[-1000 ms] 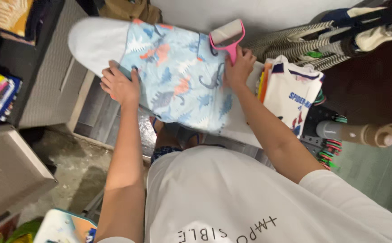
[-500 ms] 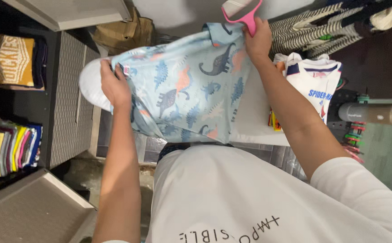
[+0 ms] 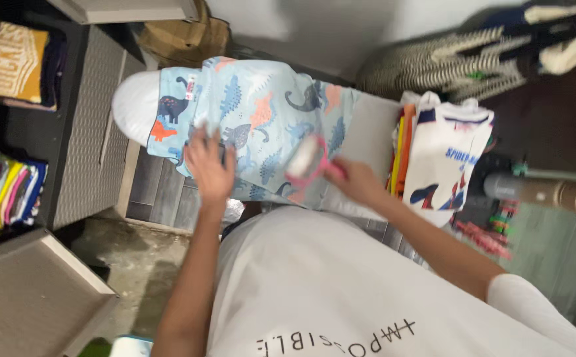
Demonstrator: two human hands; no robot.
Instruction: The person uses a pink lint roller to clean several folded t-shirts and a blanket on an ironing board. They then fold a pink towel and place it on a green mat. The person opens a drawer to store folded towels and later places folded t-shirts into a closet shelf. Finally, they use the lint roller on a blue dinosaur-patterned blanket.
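I am gripping the pink lint roller (image 3: 306, 160) in my right hand (image 3: 357, 183), fingers wrapped tight around its handle, with the roller head lying against the dinosaur-print garment (image 3: 261, 119). My left hand (image 3: 209, 165) is pressing flat on that same cloth, fingers spread and holding nothing. The garment is lying spread across the white ironing board (image 3: 136, 106), its near edge drooping over the side towards me. I am judging the fabric as light, soft and limp, likely to bunch or creep under the roller, so I am reckoning that the flat palm is the right hold, close beside the roller's path. The roller itself looks light and stiff, best held by its handle. A stack of folded shirts (image 3: 443, 155) is resting at the board's right end, and folded clothes (image 3: 4, 192) are filling the shelves on the left.
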